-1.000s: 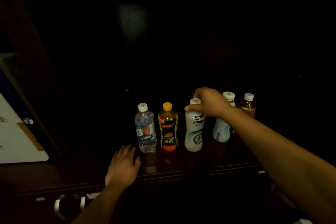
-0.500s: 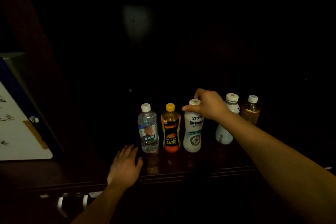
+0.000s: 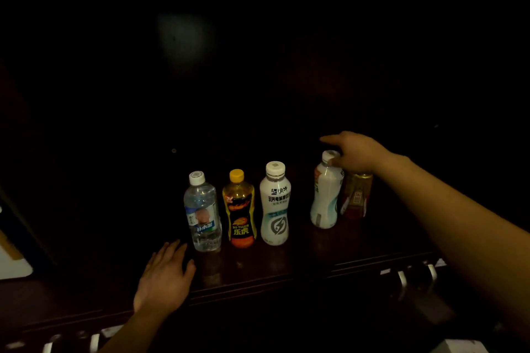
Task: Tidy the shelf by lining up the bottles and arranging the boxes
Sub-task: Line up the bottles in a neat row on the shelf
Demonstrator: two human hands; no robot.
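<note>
Five bottles stand on a dark wooden shelf (image 3: 286,272). From the left, close together, come a clear water bottle (image 3: 202,215), a yellow-capped orange drink (image 3: 239,209) and a white bottle (image 3: 274,206). After a gap, a second white bottle (image 3: 324,198) stands a little further back, with an amber tea bottle (image 3: 357,195) just behind it on the right. My right hand (image 3: 355,152) is over the second white bottle's cap, thumb against it and index finger stretched out left. My left hand (image 3: 163,275) lies flat on the shelf before the water bottle.
A white and blue board (image 3: 11,264) leans at the far left edge. Metal drawer handles show below the shelf front at the lower left (image 3: 94,341) and right (image 3: 401,281). The back of the shelf is dark and little can be made out there.
My right hand let go of the third bottle's cap and moved right onto the second white bottle's cap. The left hand stayed flat on the shelf.
</note>
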